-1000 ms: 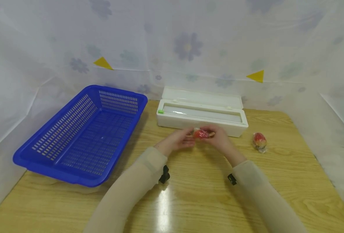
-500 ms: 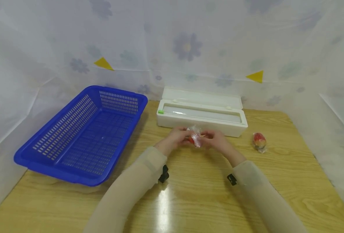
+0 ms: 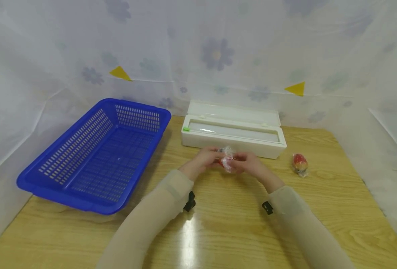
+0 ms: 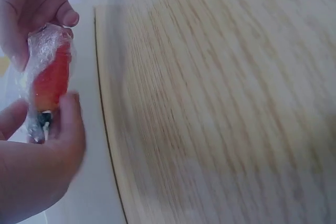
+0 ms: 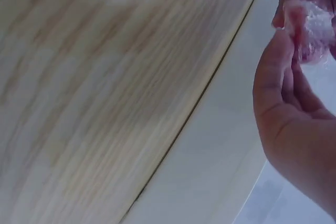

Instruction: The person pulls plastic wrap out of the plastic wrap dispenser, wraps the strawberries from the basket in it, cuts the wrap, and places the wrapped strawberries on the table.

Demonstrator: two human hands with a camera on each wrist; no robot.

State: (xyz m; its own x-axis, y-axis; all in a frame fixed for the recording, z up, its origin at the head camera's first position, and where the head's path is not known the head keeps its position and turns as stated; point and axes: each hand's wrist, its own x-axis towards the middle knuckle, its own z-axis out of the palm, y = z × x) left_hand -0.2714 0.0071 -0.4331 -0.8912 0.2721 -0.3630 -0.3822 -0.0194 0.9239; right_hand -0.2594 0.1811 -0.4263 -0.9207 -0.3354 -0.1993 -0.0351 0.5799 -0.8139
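A small red fruit (image 3: 225,163), loosely wrapped in crinkled clear film, is between my two hands just in front of the white box. My left hand (image 3: 201,161) grips its left end; in the left wrist view the fruit (image 4: 52,80) looks red-orange, with a dark bit near the left hand's fingers. From the other side my right hand (image 3: 252,165) pinches the film and fruit. Bunched film (image 5: 319,27) shows above the right thumb in the right wrist view. The fingers partly hide the fruit, and its kind is unclear.
A long white film-dispenser box (image 3: 232,144) stands at the back with its lid (image 3: 233,110) raised. Right of it lies another red-and-yellow fruit (image 3: 299,163) in film. A blue plastic basket (image 3: 148,164) occupies the left of the wooden table (image 3: 232,231). A flowered curtain surrounds it.
The fruit has been turned between the hands, and bunched clear film now covers more of it. My right hand has shifted slightly nearer to me. Basket, box and other fruit stay put.
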